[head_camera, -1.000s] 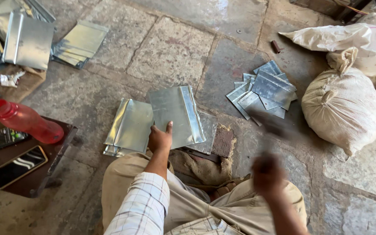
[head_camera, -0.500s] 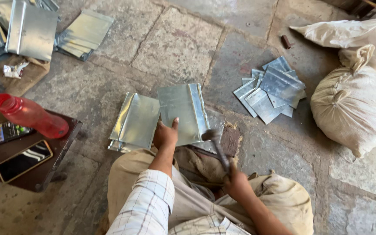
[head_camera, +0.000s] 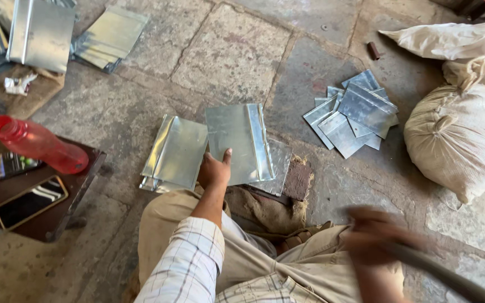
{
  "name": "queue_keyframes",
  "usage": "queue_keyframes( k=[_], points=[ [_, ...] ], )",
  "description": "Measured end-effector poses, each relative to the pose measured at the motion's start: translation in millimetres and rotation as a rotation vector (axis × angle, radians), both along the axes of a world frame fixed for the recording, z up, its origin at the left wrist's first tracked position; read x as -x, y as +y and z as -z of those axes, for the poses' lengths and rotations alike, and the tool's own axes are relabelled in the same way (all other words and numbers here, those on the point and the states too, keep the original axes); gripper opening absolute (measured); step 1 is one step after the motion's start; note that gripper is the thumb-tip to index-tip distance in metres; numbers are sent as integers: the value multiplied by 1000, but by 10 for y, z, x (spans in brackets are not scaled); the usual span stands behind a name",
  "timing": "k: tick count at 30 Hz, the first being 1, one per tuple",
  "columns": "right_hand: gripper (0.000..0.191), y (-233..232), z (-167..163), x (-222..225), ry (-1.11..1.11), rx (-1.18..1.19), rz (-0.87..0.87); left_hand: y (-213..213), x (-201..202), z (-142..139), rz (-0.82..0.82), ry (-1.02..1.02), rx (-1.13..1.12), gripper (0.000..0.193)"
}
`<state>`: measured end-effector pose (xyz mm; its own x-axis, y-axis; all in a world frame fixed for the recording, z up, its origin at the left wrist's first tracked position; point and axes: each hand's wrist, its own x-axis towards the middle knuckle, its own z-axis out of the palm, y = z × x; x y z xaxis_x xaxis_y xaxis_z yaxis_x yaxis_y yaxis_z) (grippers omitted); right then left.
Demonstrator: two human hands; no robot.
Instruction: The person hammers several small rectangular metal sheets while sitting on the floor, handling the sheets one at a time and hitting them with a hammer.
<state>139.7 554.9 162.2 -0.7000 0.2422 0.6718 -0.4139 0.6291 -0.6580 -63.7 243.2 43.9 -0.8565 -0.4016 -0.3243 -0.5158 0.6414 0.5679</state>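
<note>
Far left: red plastic bottle (head_camera: 36, 147) lies on its side on a dark wooden board (head_camera: 57, 216); a phone (head_camera: 28, 201) lies face up on the same board, just below the bottle. Upper left: folded metal sheets (head_camera: 40, 32) and a second fanned pile of sheets (head_camera: 110, 38) on the stone floor (head_camera: 231, 56).

Centre-left: stack of bent sheets (head_camera: 176, 152), edges folded up, flat on the floor just beside the left hand. Left hand (head_camera: 214, 170) presses on the near edge of a galvanised sheet with a folded seam (head_camera: 238, 143); fingers closed down on the sheet, thumb raised along it. That sheet rests on a dark iron block (head_camera: 296, 180), which sits on burlap (head_camera: 265, 207) in front of the knees.

Centre-right: loose pile of small cut sheets (head_camera: 355, 112), well apart from the worked sheet.

Right: right hand (head_camera: 374, 235), blurred, fingers clenched around a dark hammer handle (head_camera: 450, 278); head of the tool not visible. Stuffed sack (head_camera: 461, 140) sits far right, with a white bag (head_camera: 456, 39) above it.
</note>
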Motion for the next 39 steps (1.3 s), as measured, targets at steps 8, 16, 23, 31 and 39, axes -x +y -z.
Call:
queue_keyframes(
  k=[8, 16, 23, 31, 39],
  points=[
    [14, -605, 459, 108, -745, -120, -2, 4, 9, -60, 25, -95, -18, 78],
    [38, -104, -453, 315, 152, 398, -342, 6, 3, 34, 19, 16, 21, 80],
    [22, -640, 544, 91, -904, -346, -117, -3, -6, -15, 26, -64, -34, 79],
    [10, 15, 69, 294, -230, 100, -30, 13, -30, -2, 40, -9, 21, 77],
    [8, 95, -213, 62, 200, 180, 1, 2, -20, -25, 60, -54, 31, 78]
  ],
)
